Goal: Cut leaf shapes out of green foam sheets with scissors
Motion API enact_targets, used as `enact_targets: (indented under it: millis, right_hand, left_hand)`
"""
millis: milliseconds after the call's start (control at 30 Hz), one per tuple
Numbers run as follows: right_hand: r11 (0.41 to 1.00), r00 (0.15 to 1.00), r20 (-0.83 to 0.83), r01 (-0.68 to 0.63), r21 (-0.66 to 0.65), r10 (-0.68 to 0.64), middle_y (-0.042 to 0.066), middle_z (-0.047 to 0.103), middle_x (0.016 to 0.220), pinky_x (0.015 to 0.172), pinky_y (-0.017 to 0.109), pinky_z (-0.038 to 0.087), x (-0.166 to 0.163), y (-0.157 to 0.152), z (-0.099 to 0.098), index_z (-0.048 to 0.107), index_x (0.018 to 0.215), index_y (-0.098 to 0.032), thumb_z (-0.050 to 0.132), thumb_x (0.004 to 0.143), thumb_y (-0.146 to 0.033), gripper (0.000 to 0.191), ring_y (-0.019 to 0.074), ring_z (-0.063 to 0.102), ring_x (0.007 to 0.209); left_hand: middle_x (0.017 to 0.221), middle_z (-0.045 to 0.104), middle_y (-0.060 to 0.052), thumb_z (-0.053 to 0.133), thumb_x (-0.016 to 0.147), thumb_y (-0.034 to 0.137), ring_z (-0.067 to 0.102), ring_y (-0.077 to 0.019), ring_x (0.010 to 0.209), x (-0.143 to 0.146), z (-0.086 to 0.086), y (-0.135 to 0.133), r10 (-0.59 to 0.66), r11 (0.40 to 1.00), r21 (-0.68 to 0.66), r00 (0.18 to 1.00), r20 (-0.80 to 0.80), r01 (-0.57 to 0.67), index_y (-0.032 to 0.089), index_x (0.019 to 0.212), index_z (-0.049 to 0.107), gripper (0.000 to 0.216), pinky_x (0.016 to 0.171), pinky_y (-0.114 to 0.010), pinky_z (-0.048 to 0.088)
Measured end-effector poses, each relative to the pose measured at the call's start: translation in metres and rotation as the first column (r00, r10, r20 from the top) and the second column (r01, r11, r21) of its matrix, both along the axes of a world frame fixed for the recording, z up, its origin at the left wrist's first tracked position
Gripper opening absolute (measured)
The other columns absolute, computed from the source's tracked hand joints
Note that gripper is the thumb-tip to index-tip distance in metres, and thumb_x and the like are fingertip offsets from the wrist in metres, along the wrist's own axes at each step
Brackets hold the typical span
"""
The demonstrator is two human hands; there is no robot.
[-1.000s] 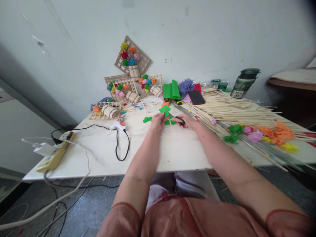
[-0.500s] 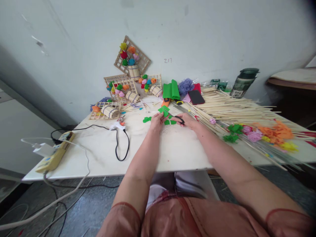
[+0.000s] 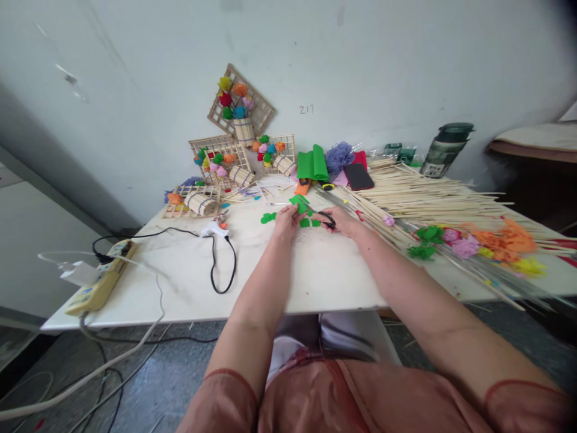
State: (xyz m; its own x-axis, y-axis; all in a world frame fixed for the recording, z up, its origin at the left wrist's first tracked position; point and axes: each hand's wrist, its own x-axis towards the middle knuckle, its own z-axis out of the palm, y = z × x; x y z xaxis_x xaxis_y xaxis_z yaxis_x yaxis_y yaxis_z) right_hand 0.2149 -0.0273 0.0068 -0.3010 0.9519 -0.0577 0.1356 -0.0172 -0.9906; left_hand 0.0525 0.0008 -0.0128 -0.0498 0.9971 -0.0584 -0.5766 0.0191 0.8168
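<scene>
A pale wall (image 3: 383, 72) fills the upper frame, and a white table (image 3: 189, 270) spans the middle. Thin sticks (image 3: 419, 195) lie across the table's right side, and wooden lattices (image 3: 260, 108) show left of upper centre. A power strip (image 3: 101, 281) lies at lower left, a bottle (image 3: 448, 151) stands at upper right, and a green roll (image 3: 312, 162) sits just above centre. Near the centre, the right hand (image 3: 340, 221) has its fingers closed round the handles of the scissors (image 3: 325, 215), which reach over a green sheet (image 3: 295, 200). The left hand (image 3: 286, 221) has its fingers pinched on that sheet's lower edge, and small green scraps (image 3: 305, 222) lie on the table around the hands.
</scene>
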Motion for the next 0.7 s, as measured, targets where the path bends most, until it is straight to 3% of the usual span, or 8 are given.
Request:
enact_targets:
  millis: [100,300,467,700]
  right_hand:
    - [1.000,1.000,-0.009,-0.006,-0.005,0.005,-0.005,0.048,0.043,0.032,0.016,0.028,0.001,-0.001,0.000,0.062,0.073,-0.013,0.070,0.079,-0.029,0.018,0.0045,0.038,0.032]
    - [1.000,1.000,-0.031,0.003,-0.011,-0.003,-0.004,0.050,0.044,0.031,0.015,0.025,0.000,-0.003,0.002,0.056,0.066,-0.014,0.071,0.081,-0.036,0.030,0.0038,0.040,0.031]
    - [0.998,0.997,-0.053,0.047,-0.044,-0.049,-0.005,0.049,0.042,0.031,0.015,0.025,-0.002,-0.004,0.004,0.060,0.069,-0.013,0.069,0.083,-0.030,0.023,0.0035,0.037,0.030]
    - [0.999,0.996,-0.081,0.038,0.027,-0.035,-0.007,0.045,0.040,0.031,0.015,0.025,-0.003,0.009,-0.010,0.063,0.070,-0.012,0.071,0.080,-0.027,0.020,0.0028,0.033,0.031]
  left_hand:
    - [0.061,0.063,0.001,0.065,0.080,0.010,0.067,-0.0108,0.063,0.001,0.001,-0.002,-0.018,1.000,-0.004,1.000,-0.020,0.018,0.015,0.062,0.051,0.024,0.071,-0.024,0.057]
    - [0.061,0.061,0.002,0.069,0.076,0.009,0.064,-0.0084,0.060,0.004,0.000,-0.003,-0.045,0.999,0.010,0.999,-0.001,0.045,0.014,0.061,0.051,0.024,0.073,-0.025,0.056]
    - [0.059,0.059,0.002,0.066,0.078,0.009,0.061,-0.0077,0.057,0.004,-0.001,-0.004,-0.055,0.998,0.029,0.998,0.014,0.055,0.014,0.060,0.051,0.024,0.073,-0.025,0.056]
    - [0.062,0.062,0.000,0.068,0.077,0.010,0.065,-0.0096,0.062,0.003,0.001,-0.003,-0.029,1.000,-0.010,0.999,0.023,0.030,0.014,0.063,0.051,0.022,0.076,-0.025,0.055]
